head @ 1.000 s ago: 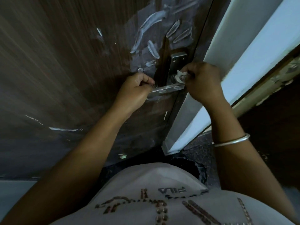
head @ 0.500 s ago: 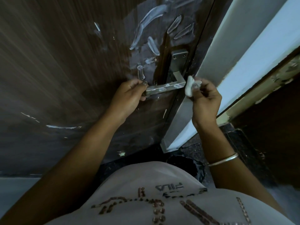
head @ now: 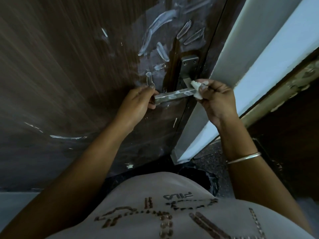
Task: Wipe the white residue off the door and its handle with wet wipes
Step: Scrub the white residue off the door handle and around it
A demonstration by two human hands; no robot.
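A dark wooden door (head: 72, 69) fills the left and centre, with white residue streaks (head: 156, 30) smeared above and left of its metal lever handle (head: 174, 95). White smudges also dot the lever itself. My left hand (head: 138, 103) grips the free end of the lever. My right hand (head: 216, 99) pinches a crumpled white wet wipe (head: 196, 88) against the lever's inner end, just below the backplate (head: 189, 66).
The door's edge meets a white door frame (head: 259, 69) on the right, with a rough wall edge (head: 284, 90) beyond it. More thin white marks (head: 67, 137) run low on the door's left. Dark floor (head: 207, 156) lies below the frame.
My right hand has brought the wipe back from beside the door edge onto the lever's inner end. My left hand has kept its grip on the lever's free end.
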